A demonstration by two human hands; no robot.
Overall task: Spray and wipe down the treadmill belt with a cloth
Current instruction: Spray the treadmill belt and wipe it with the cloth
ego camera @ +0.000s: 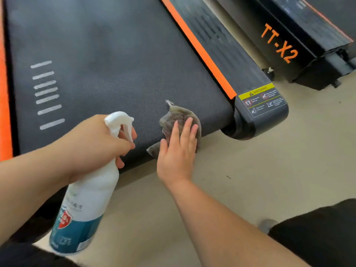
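The cloth (178,115) lies on the treadmill belt (115,74) near its rear edge, close to the black end cap (269,120) that carries a yellow warning label. The right hand (177,151) rests flat on it, fingers straight and palm pressing down, with nothing curled round the fabric. The cloth is a small, thin, grey-brown rag. It is crumpled, with one corner sticking up beyond the fingertips and another poking out beside the thumb. It looks soft and limp, so it likely weighs almost nothing and folds on itself readily. A flat palm over its middle should spread and drag it better than a pinch at an edge. The belt's fine woven texture probably catches the fabric, so the rag may bunch under a fast stroke.

The left hand (96,145) grasps the spray bottle (86,205) at the neck, fingers wrapped round it and one lying across the white trigger (128,132). The nozzle points across the belt. The bottle's base hangs over the floor (269,170), just off the belt's rear edge. It is opaque white plastic with a teal label and looks rigid and smooth. How full, and so how heavy, it is cannot be told. The neck under the spray head is the natural hold.
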